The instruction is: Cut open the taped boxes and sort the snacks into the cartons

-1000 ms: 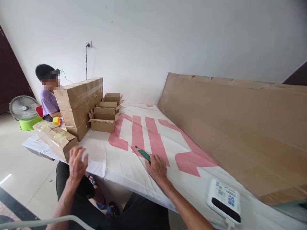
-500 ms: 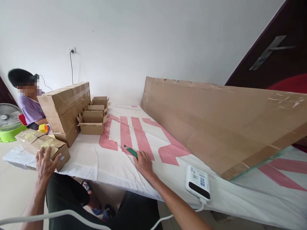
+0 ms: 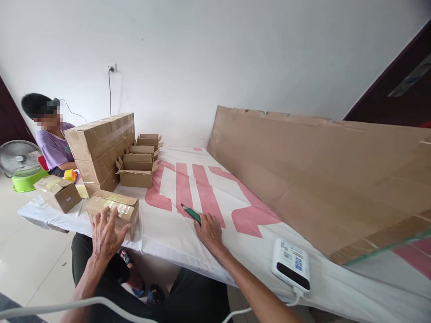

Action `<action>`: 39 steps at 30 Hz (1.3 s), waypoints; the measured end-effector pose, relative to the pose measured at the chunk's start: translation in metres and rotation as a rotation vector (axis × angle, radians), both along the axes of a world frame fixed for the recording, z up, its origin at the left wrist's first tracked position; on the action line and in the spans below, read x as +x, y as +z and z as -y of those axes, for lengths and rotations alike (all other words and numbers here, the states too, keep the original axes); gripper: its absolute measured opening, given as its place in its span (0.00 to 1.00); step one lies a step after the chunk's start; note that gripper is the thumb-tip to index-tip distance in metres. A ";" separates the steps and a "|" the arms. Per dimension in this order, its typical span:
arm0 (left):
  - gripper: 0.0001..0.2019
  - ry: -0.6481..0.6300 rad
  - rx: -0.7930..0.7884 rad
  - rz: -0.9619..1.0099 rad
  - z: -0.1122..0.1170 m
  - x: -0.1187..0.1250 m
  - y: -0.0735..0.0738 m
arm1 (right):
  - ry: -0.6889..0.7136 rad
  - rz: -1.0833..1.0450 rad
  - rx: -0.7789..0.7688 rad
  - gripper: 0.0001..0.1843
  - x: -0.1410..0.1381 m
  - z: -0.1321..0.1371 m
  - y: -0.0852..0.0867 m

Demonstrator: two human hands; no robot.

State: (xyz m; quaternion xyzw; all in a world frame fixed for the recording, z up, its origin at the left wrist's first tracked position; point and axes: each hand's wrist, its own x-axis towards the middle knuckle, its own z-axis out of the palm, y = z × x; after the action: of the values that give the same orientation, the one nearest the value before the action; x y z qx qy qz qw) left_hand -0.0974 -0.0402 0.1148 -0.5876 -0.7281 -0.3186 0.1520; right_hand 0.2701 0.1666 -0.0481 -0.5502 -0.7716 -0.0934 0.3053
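Note:
My left hand [image 3: 106,233] grips a small taped cardboard box [image 3: 112,200] near the table's front edge, its fingers spread over the top and the thumb by the near right side. In my right hand [image 3: 209,231] is a green utility knife [image 3: 191,213], its tip pointing away and to the left above the cloth. My fingers are closed around its handle. A second taped box [image 3: 59,190] stands farther left, apart from the first.
Stacked taped boxes [image 3: 101,139] stand left, beside several open boxes [image 3: 136,177]. A large cardboard sheet [image 3: 303,179] leans at right. A white device [image 3: 292,262] with a cable lies on the white cloth [image 3: 161,231]. A person [image 3: 50,139] sits behind the stack, near a fan [image 3: 20,159].
My left hand has brought the nearer box to the right, away from the second box. My right hand still holds the knife in about the same place. The view has turned slightly left.

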 end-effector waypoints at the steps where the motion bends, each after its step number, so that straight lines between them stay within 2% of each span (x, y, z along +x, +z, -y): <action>1: 0.28 -0.028 0.021 0.008 0.000 -0.003 0.005 | -0.005 0.001 -0.009 0.08 0.000 0.000 0.001; 3: 0.25 -0.009 0.090 0.032 -0.004 -0.022 0.016 | -0.014 0.003 -0.022 0.08 -0.001 0.001 0.002; 5: 0.25 0.102 0.146 0.084 -0.013 -0.050 0.027 | -0.017 0.005 -0.025 0.07 -0.002 0.001 0.003; 7: 0.27 0.161 0.119 0.198 -0.024 -0.078 0.033 | -0.018 0.005 -0.022 0.07 -0.002 0.000 0.004; 9: 0.28 0.108 0.003 0.356 -0.034 -0.099 0.033 | -0.019 0.002 -0.020 0.06 -0.003 0.000 0.005; 12: 0.29 0.020 -0.085 0.508 -0.041 -0.110 0.025 | -0.022 -0.002 -0.017 0.06 -0.004 0.000 0.007; 16: 0.33 0.015 -0.027 0.591 -0.040 -0.099 0.012 | -0.037 -0.005 -0.001 0.05 -0.007 0.001 0.011; 19: 0.37 -0.079 -0.032 0.699 -0.037 -0.082 0.009 | -0.059 0.008 -0.012 0.04 -0.007 0.001 0.011; 25: 0.39 -0.223 -0.104 0.821 -0.041 -0.054 0.016 | -0.057 0.032 -0.058 0.06 -0.005 0.001 0.009; 31: 0.36 -0.313 -0.172 0.983 -0.054 -0.046 0.027 | -0.047 0.016 -0.092 0.09 -0.002 0.000 0.008; 33: 0.34 -0.331 -0.183 1.007 -0.058 -0.046 0.029 | -0.038 -0.042 -0.106 0.09 0.000 -0.001 0.010; 36: 0.30 -0.343 -0.179 1.016 -0.062 -0.045 0.031 | -0.006 -0.270 -0.172 0.08 -0.005 0.002 0.017; 39: 0.25 -0.339 -0.217 1.038 -0.063 -0.042 0.032 | 0.029 -0.525 -0.252 0.14 -0.026 0.018 0.030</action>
State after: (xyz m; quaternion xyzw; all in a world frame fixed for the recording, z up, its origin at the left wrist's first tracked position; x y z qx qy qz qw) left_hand -0.1396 0.0226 0.1470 -0.4749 -0.6313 -0.5094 -0.3413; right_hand 0.2437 0.1486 -0.0186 -0.5783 -0.6793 0.1533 0.4251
